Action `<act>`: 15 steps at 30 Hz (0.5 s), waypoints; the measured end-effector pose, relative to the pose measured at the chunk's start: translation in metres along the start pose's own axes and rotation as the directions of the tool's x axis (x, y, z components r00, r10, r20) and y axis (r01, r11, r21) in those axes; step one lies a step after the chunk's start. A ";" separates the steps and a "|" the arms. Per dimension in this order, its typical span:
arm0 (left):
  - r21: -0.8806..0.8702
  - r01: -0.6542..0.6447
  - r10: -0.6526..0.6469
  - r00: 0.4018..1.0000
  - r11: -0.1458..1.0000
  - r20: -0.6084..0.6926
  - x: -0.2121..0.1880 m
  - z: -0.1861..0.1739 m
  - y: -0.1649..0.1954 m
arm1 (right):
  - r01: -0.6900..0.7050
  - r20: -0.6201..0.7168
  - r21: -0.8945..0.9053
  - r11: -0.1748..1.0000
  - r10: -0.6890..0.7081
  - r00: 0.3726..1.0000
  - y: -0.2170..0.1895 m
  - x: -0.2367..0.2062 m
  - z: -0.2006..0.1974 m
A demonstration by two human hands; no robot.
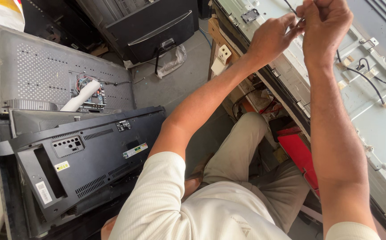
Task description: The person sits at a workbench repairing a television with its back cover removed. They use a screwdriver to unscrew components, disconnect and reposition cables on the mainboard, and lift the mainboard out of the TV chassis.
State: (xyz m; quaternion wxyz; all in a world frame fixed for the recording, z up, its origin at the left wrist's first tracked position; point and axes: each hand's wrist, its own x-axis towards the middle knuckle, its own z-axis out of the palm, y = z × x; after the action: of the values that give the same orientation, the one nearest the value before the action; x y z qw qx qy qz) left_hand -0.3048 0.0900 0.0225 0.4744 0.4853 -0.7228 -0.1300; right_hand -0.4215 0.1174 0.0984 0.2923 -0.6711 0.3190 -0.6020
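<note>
Both hands raised over grey metal panel. Left hand and right hand pinch thin black wire between closed fingertips, wire trailing across panel. Step: freeing wire; next calls for steady pull.

A television repair workshop: black plastic back covers stacked on the floor, a perforated metal chassis with exposed wiring, and an opened panel lying on the bench
</note>
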 end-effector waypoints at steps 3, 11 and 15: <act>-0.221 -0.151 0.150 0.988 0.963 -0.024 -0.005 -0.004 0.000 | 0.016 -0.023 -0.100 0.995 -0.019 1.000 0.007 -0.002 -0.001; -0.058 -0.014 0.014 1.000 0.998 -0.009 -0.003 -0.010 0.003 | 0.020 -0.024 -0.011 1.000 -0.021 0.999 0.014 -0.004 0.000; -0.208 -0.152 0.144 0.988 0.966 -0.051 -0.003 -0.008 0.004 | -0.101 -0.074 -0.048 0.994 0.097 0.992 0.017 -0.005 -0.002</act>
State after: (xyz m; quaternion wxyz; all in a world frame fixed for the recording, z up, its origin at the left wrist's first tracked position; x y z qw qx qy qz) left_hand -0.3000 0.0966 0.0275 0.5445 0.3792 -0.7305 -0.1617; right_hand -0.4255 0.1107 0.0828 0.2927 -0.6398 0.3777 -0.6019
